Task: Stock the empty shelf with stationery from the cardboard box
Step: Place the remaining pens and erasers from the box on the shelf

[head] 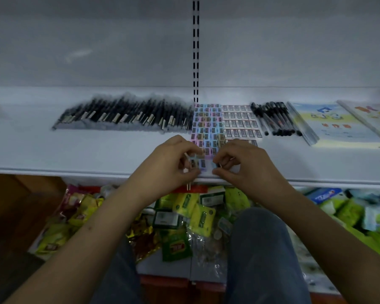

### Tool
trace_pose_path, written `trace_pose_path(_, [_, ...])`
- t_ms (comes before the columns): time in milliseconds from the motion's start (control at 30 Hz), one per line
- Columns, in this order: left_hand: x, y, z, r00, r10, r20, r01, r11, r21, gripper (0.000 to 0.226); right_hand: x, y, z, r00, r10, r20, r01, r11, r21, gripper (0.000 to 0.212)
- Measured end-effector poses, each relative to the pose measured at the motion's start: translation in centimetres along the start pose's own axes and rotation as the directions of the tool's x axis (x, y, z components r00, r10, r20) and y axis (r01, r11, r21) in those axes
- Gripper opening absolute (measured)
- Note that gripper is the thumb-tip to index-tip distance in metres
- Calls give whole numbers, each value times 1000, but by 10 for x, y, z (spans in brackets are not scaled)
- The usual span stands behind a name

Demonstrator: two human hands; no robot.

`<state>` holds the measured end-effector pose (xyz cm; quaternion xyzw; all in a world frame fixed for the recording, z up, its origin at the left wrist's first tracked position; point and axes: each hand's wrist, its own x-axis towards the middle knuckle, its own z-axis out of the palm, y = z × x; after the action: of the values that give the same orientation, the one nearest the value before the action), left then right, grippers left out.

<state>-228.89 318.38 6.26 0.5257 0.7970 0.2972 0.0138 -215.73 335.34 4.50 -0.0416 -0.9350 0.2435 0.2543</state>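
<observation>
Knees in grey trousers (259, 249), foreground. Left hand (173, 163) and right hand (239, 163), fingers curled, each pinching small pastel erasers (199, 164) at the white shelf (75, 150) front edge. Behind: eraser rows (207, 121), black pens (127, 116), booklets (336, 123).

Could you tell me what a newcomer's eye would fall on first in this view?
Probably the two hands, left hand and right hand, pinching small pieces at the near end of the pastel eraser grid in the middle of the white shelf. Next, the long fan of black pens to its left, and the bright snack packets heaped on the shelf below.
</observation>
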Motion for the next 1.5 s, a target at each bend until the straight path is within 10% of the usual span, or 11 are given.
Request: trace_pose_path(1500, [4, -14, 10, 965, -171, -198, 127, 968, -217, 17, -15, 46, -34, 929, 290, -229, -327, 934, -144, 18])
